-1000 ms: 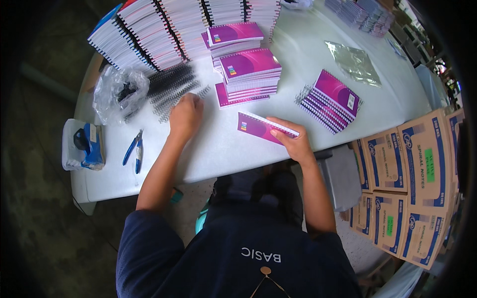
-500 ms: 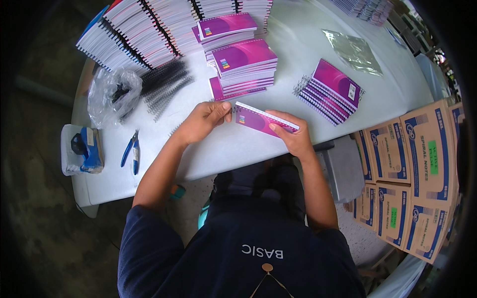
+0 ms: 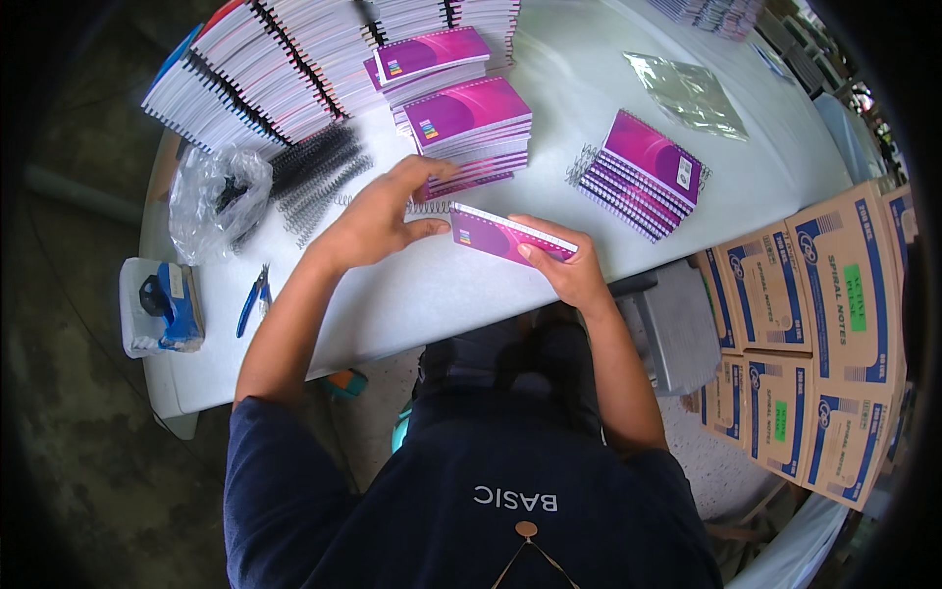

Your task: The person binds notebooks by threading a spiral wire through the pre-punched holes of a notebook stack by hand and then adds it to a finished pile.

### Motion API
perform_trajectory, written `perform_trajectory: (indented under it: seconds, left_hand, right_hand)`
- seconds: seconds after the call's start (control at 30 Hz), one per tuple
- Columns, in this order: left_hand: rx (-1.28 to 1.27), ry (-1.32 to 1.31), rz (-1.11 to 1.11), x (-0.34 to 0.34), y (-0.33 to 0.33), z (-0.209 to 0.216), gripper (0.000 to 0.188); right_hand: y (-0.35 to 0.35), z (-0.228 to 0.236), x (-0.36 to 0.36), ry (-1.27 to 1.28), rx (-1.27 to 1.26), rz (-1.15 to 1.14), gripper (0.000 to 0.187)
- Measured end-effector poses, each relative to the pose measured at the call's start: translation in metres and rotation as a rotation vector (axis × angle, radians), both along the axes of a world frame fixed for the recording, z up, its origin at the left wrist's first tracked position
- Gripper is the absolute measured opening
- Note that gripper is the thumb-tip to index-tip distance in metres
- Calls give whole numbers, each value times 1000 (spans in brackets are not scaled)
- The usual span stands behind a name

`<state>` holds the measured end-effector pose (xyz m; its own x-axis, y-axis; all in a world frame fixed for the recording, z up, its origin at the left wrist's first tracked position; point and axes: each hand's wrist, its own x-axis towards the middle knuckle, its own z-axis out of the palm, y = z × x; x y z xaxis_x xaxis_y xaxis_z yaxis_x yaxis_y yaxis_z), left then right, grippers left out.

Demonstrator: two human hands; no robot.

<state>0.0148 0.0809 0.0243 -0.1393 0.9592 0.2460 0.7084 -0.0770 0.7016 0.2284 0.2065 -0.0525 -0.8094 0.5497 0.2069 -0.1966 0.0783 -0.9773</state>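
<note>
A small purple notebook (image 3: pixel 491 236) is held over the table's near side. My right hand (image 3: pixel 572 270) grips its right end, thumb on the cover. From the left end of its punched edge sticks out a dark wire spiral coil (image 3: pixel 430 207). My left hand (image 3: pixel 373 221) is open around that coil, thumb below and fingers above, spread apart. Whether its palm touches the coil I cannot tell. Beyond the hands rises a stack of purple notebooks (image 3: pixel 471 110). Loose spiral coils (image 3: pixel 319 177) lie to the left of it.
Tall rows of thick spiral-bound books (image 3: pixel 285 74) stand at the back left. A plastic bag (image 3: pixel 218 201), blue-handled pliers (image 3: pixel 253 299) and a tape dispenser (image 3: pixel 177 304) lie left. Coil-bound notebooks (image 3: pixel 648 177) and a clear sleeve (image 3: pixel 687 93) lie right, cardboard boxes (image 3: pixel 775 314) beyond the edge.
My left hand has opened from a pinch at the notebook's left end and shifted left, its fingers spreading around the coil. The right hand keeps its grip on the notebook.
</note>
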Motion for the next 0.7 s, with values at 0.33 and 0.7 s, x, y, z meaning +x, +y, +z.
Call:
perform_trajectory:
  seconds: [0.33, 0.7]
  left_hand:
    - [-107, 840, -117, 21, 7, 17, 23]
    - [-138, 841, 69, 77, -97, -87, 112]
  right_hand:
    - [-2, -11, 4, -14, 179, -15, 26]
    - [-49, -16, 16, 89, 302, -125, 36]
